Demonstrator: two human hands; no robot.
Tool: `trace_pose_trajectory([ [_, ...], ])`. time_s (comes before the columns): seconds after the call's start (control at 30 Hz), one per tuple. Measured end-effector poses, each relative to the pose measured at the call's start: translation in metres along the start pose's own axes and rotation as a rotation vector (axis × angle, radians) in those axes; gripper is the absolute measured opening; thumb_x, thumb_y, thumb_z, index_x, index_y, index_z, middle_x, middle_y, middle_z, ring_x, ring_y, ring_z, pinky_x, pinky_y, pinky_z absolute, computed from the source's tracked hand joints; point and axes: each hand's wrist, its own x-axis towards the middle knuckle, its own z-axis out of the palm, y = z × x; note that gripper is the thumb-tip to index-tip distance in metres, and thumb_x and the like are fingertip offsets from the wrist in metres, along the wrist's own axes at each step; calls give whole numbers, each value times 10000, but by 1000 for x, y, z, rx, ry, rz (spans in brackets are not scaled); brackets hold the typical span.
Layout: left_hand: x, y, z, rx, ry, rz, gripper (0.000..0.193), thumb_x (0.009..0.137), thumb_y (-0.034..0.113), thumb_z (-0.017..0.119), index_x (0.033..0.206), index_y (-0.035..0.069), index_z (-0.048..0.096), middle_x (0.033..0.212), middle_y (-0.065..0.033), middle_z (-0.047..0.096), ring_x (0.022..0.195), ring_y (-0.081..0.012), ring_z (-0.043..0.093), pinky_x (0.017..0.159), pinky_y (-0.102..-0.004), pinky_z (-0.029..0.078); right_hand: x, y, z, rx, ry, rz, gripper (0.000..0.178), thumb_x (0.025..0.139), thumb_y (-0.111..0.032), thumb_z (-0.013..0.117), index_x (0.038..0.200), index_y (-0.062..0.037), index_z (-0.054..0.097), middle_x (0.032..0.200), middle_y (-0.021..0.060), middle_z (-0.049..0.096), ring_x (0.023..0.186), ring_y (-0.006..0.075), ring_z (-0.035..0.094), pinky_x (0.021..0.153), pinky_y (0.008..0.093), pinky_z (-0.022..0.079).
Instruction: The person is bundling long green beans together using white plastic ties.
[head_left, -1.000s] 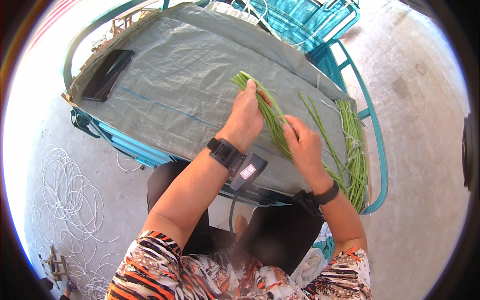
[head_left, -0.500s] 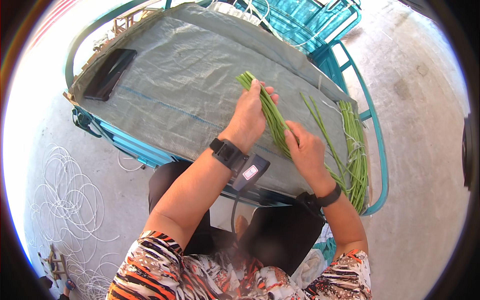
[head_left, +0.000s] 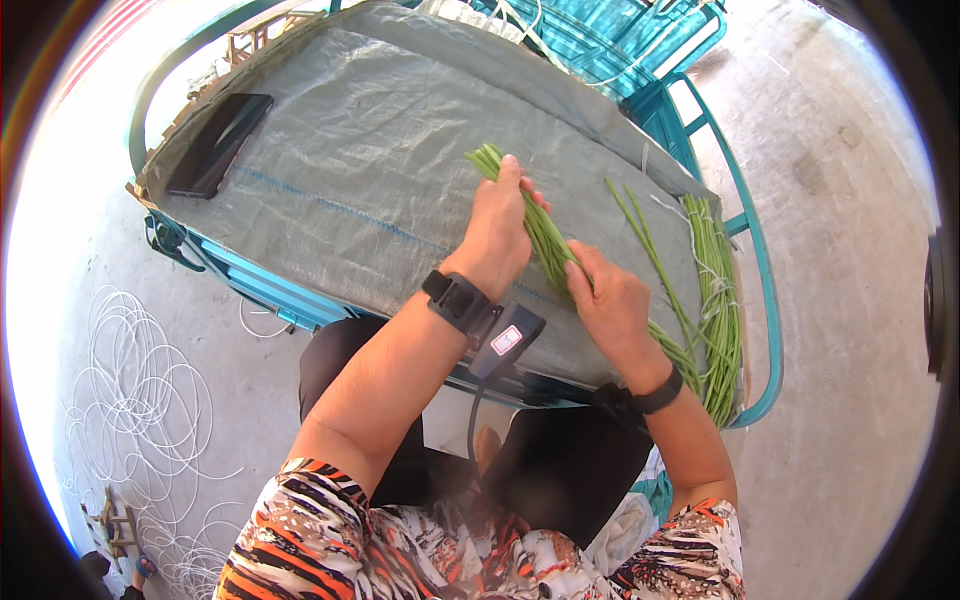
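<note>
A bunch of long, thin green stalks (head_left: 546, 240), perhaps garlic scapes or long beans, slants across the air above a grey-green woven sheet (head_left: 350, 130). Near its upper end my left hand (head_left: 498, 225) is wrapped around it, thumb on top, with the cut tips poking out beyond. Lower down, my right hand (head_left: 612, 305) is closed around the same bunch, thumb and fingertips pinching it. To the right of that hand, a few loose stalks (head_left: 648, 240) lie on the sheet. Further right rests a larger bundle of stalks (head_left: 718, 310) bound with thin white string.
The sheet covers the bed of a teal metal cart, whose curved rail (head_left: 768, 330) borders the right side. A black phone-like slab (head_left: 220, 145) lies at the far left. Tangled white cord (head_left: 140, 390) spreads on the concrete floor, near a small wooden stool (head_left: 122, 525).
Both hands keep their grip on the bunch, which has barely shifted. The whole view has moved slightly.
</note>
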Motion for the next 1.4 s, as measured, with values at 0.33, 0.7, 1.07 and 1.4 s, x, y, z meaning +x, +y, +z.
trace_pose_trajectory([
  [0.33, 1, 3, -2, -203, 76, -72, 215, 981, 239, 398, 839, 85, 445, 731, -24, 463, 681, -163, 472, 765, -380, 464, -44, 54, -34, -108, 3, 67, 150, 840, -200, 576, 972, -144, 622, 735, 119, 626, 649, 318, 604, 544, 388, 453],
  [0.7, 2, 5, -6, -160, 120, -47, 236, 987, 241, 382, 814, 91, 439, 717, -19, 452, 648, -162, 462, 771, -383, 453, -128, 164, -108, -520, -218, 330, 123, 770, -109, 577, 887, -100, 615, 793, 124, 639, 734, 320, 609, 632, 417, 460],
  [1.07, 10, 6, -10, -93, 80, -32, 232, 980, 254, 403, 834, 83, 458, 720, -18, 464, 649, -153, 467, 773, -382, 453, -59, 199, -69, -329, -177, 357, 272, 791, -173, 540, 1041, -81, 601, 1035, 168, 601, 957, 327, 568, 808, 436, 447],
  [1.4, 3, 2, -9, -142, 129, -63, 197, 961, 262, 458, 860, 94, 478, 708, 5, 467, 653, -144, 465, 734, -350, 453, 25, 179, 8, -92, -253, 476, 334, 755, -296, 614, 941, -23, 569, 915, 167, 626, 799, 328, 601, 704, 417, 470],
])
